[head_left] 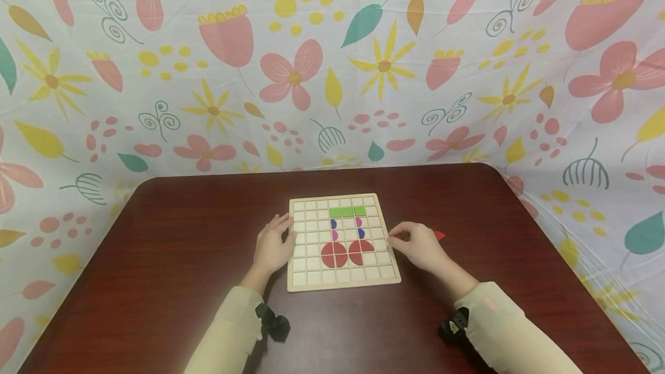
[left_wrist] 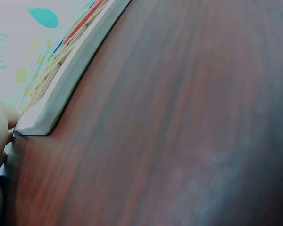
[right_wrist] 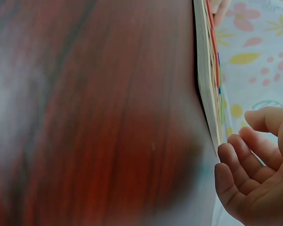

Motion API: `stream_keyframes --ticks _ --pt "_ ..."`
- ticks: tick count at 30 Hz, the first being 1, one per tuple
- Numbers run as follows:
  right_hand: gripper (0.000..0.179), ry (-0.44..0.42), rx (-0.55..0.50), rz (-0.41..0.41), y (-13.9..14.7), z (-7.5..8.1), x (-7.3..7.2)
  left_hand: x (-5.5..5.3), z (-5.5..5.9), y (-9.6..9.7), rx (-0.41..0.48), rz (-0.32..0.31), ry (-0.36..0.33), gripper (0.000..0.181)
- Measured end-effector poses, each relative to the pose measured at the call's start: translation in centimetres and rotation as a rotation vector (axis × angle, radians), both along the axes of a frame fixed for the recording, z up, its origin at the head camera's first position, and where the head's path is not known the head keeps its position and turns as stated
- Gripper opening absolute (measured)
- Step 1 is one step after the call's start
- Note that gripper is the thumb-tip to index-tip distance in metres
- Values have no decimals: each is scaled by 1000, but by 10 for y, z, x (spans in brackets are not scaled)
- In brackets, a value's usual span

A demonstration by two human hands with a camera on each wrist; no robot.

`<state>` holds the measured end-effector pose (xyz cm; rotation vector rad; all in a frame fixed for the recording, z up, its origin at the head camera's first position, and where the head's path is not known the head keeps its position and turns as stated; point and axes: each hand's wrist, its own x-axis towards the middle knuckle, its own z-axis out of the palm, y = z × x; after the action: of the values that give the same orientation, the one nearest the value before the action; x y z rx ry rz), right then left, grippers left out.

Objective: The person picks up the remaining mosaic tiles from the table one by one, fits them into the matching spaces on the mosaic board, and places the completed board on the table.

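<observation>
A square wooden grid board (head_left: 305,276) lies on the table, with coloured flat pieces set in some cells. They are green squares (head_left: 347,212), small blue and pink half-rounds (head_left: 358,222), and red quarter-rounds (head_left: 334,254) forming one full circle and one with its lower right quarter lacking. My left hand (head_left: 273,243) rests at the board's left side, its fingertips touching the edge. By the right edge is my right hand (head_left: 418,245), its fingers loosely bent; no piece shows between them in the right wrist view. Just beyond that hand a red piece (head_left: 440,235) lies partly hidden.
The dark reddish-brown table (head_left: 208,258) has rounded far corners. Behind it hangs a white cloth (head_left: 332,91) printed with flowers and leaves. Both wrists carry a black strapped device (head_left: 273,323), below the light sleeves (head_left: 228,322).
</observation>
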<state>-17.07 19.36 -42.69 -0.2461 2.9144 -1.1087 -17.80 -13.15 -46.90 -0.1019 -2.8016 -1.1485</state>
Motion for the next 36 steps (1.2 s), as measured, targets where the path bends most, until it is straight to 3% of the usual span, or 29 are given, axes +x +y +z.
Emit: stream_keyframes --ticks 23,36 --pt "32 20 153 -94 58 6 -6 2 0 1 7 -9 2 39" --pt "40 -74 265 -86 78 8 -10 2 2 1 -7 -3 2 39"
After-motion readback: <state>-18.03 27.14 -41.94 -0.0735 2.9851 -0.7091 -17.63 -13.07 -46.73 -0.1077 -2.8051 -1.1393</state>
